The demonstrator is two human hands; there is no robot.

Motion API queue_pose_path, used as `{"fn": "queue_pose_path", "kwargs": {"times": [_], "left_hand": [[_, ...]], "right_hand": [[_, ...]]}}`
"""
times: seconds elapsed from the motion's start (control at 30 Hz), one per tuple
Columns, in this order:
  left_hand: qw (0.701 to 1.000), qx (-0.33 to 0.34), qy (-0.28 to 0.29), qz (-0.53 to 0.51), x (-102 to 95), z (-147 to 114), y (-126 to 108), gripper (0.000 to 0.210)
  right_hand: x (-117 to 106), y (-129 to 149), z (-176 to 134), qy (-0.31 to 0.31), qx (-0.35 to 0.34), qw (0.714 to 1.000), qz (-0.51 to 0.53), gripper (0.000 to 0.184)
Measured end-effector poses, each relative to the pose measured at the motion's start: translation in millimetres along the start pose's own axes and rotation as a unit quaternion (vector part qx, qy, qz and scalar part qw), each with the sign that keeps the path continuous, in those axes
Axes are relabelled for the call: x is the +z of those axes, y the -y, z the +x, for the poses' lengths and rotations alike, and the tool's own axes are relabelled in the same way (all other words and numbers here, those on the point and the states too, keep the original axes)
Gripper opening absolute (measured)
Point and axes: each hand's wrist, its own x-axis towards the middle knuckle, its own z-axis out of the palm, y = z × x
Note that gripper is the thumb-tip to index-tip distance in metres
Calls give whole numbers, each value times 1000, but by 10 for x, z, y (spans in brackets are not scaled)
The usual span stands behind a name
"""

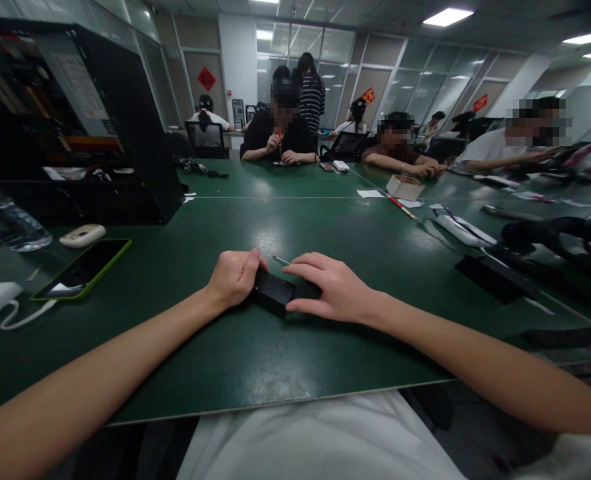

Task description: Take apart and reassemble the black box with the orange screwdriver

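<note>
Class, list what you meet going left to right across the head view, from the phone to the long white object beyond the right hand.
Green-edged phone → left hand → black block → right hand → small open box → long white object.

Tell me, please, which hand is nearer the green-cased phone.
Left hand, gripping a black box right of the phone; the right hand is farther right, at the box's other end.

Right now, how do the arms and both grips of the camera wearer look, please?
The left grip and right grip are human hands, with no gloves or rings visible. The left forearm and right forearm are bare: no watch, cable or marking shows. A pale garment is worn.
</note>
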Motion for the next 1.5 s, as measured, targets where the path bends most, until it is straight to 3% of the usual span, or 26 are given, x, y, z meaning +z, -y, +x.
{"fn": "queue_pose_path", "kwargs": {"times": [0.27,0.43,0.53,0.63,1.1,1.27,1.4,1.5], "left_hand": [[997,-33,57,-44,-7,11,-91,57],[975,-10,182,-127,-155,83,-17,48],[959,-5,256,-117,-264,118,55,43],[955,1,282,-94,-332,134,94,41],[978,7,197,-75,-355,123,124,39],[992,42,113,-48,-270,79,104,38],[993,78,69,-57,-219,79,52,28],[989,109,74,-65,-206,77,33,25]], "right_hand": [[38,98,-1,-35,12,998,52,30],[7,35,-16,-63,7,997,52,24],[6,26,-16,-76,15,995,63,22],[18,21,-17,-83,25,993,80,21],[22,-33,-17,-83,71,981,159,18],[60,-127,-22,-96,102,969,204,20],[66,-146,-7,-99,157,952,245,22],[60,-122,14,-90,211,929,290,23]]}}
